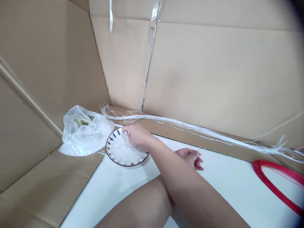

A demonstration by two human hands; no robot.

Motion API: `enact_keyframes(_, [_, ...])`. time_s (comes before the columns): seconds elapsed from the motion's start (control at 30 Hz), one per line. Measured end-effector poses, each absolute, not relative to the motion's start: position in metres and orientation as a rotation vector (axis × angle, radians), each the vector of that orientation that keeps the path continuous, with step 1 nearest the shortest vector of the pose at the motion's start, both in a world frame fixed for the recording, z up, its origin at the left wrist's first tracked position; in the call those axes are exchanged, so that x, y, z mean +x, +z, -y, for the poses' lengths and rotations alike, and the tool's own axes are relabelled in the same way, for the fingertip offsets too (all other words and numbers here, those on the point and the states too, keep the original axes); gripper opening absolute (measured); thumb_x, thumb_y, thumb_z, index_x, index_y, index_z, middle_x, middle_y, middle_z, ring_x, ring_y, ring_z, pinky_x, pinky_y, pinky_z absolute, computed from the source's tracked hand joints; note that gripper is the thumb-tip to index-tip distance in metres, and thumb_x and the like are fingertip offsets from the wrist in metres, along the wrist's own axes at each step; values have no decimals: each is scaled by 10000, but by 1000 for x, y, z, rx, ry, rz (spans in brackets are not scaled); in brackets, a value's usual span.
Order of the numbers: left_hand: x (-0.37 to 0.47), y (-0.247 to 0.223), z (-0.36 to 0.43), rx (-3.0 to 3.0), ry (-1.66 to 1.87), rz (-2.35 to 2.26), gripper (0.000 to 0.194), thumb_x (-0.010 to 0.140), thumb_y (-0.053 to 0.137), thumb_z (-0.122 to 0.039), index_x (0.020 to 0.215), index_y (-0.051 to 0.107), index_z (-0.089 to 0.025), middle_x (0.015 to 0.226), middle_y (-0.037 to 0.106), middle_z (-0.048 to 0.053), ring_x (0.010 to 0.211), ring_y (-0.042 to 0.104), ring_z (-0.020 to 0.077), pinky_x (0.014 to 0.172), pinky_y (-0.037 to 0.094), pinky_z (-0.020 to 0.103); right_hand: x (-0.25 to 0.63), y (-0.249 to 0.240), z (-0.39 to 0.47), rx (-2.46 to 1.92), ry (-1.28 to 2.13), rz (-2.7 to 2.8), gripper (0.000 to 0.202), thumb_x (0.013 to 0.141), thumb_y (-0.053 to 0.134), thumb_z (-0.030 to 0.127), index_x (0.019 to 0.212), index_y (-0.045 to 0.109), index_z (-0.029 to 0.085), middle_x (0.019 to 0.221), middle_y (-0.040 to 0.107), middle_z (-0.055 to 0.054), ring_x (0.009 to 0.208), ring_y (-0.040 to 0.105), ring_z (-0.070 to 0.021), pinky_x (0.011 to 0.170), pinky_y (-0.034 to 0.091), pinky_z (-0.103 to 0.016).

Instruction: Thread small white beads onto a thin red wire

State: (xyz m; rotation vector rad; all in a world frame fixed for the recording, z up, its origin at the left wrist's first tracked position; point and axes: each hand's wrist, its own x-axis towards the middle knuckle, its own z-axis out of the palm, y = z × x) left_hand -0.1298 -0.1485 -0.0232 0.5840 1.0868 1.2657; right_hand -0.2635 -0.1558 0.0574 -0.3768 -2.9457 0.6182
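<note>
My forearms cross, with the right one lying over the left. On the left, my right hand is over a plate with a dark rim and blue dashes. Its fingers are curled down at a heap of small clear-white beads; whatever they grip is hidden. Right of that, above the white tabletop, is my left hand. Its thumb and index finger pinch a short, thin whitish strand whose tip sticks up. The other fingers are curled loosely.
A clear plastic bag with small beads inside stands left of the plate. A long bundle of white strands runs along the back by the cardboard wall. A red wire coil lies on the white tabletop at right.
</note>
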Motion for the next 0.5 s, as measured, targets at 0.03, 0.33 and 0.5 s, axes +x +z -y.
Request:
enact_keyframes(0.03, [-130, -26, 147, 576, 1266, -1061, 288, 1004, 638, -371, 1180, 668, -145, 1105, 714, 77, 899, 707, 192, 781, 618, 376, -264, 57, 151, -397, 632, 2938, 439, 786, 556, -25, 1123, 739, 190, 1236, 741, -108, 1108, 652, -283, 816, 454, -325])
enact_keyframes(0.33, [-127, -28, 149, 535, 1282, -960, 294, 997, 649, -360, 1197, 667, -147, 1149, 709, 87, 950, 708, 208, 821, 617, 401, -273, 42, 154, -258, 720, 2909, 220, 947, 627, 290, 1080, 769, 188, 1119, 745, -94, 1014, 649, -239, 806, 422, -305])
enact_keyframes(0.5, [-129, -25, 153, 532, 1303, -960, 284, 995, 653, -351, 1191, 668, -146, 1142, 709, 84, 942, 707, 205, 812, 618, 394, -276, 38, 164, -131, 677, 2924, 183, 908, 691, 294, 1035, 762, 182, 1121, 716, -86, 1051, 627, -234, 835, 420, -297])
